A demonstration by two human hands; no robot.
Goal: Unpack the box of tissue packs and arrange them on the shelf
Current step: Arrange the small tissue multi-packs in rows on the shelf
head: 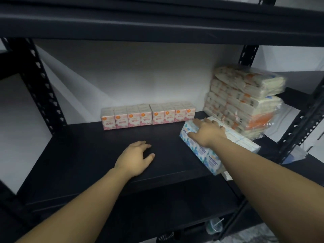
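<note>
1. Position: the blue pack point(201, 148) lies on the shelf point(98, 155) at its right side, in front of the wrapped stack point(245, 102) and right of the pink row point(148, 115). I cannot tell whether its far end touches the stack
2. Right hand point(208, 132): I have it flat on top of the pack, fingers point(197, 122) spread and draped over the far edge, thumb down the left face. This reads as pressing and steering, not pinching
3. Left hand point(136, 158): it rests on bare shelf, fingers loosely curled, holding nothing, well apart from the pack
4. Axis: the long axis runs diagonally, from far-left near the pink row to near-right at the shelf front. The printed long face points left and toward me
5. Risk, overhang: the near end sits at or just past the front edge. A push along the axis toward me would likely tip it off
6. Risk, stack: the stack leans, its top bundle jutting right. A shove of the pack rightward could nudge it and bring bundles down
7. Risk, row: swinging the far end left could knock the end box point(189, 115) out of line
</note>
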